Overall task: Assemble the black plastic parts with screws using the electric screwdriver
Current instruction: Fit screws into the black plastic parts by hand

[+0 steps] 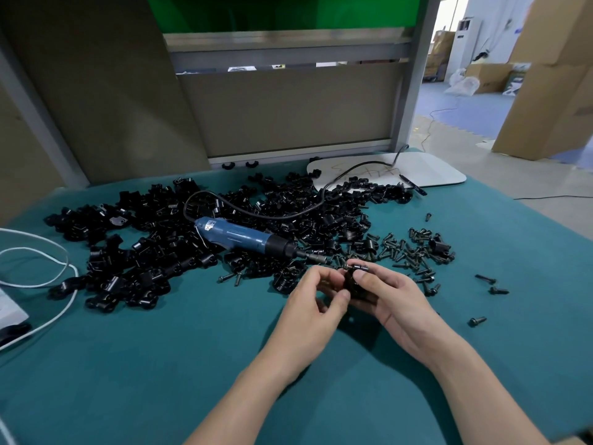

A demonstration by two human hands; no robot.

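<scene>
My left hand and my right hand meet above the teal table and together grip a small black plastic part. Fingers hide most of that part; a screw seems to stick out at its top. The blue electric screwdriver lies untouched on a wide pile of black plastic parts, its bit pointing right toward my hands. A scatter of black screws lies just beyond my right hand.
The screwdriver's black cable loops back over the pile to a white board. A white cord curls at the left edge. Loose screws lie to the right. A grey partition stands behind the table.
</scene>
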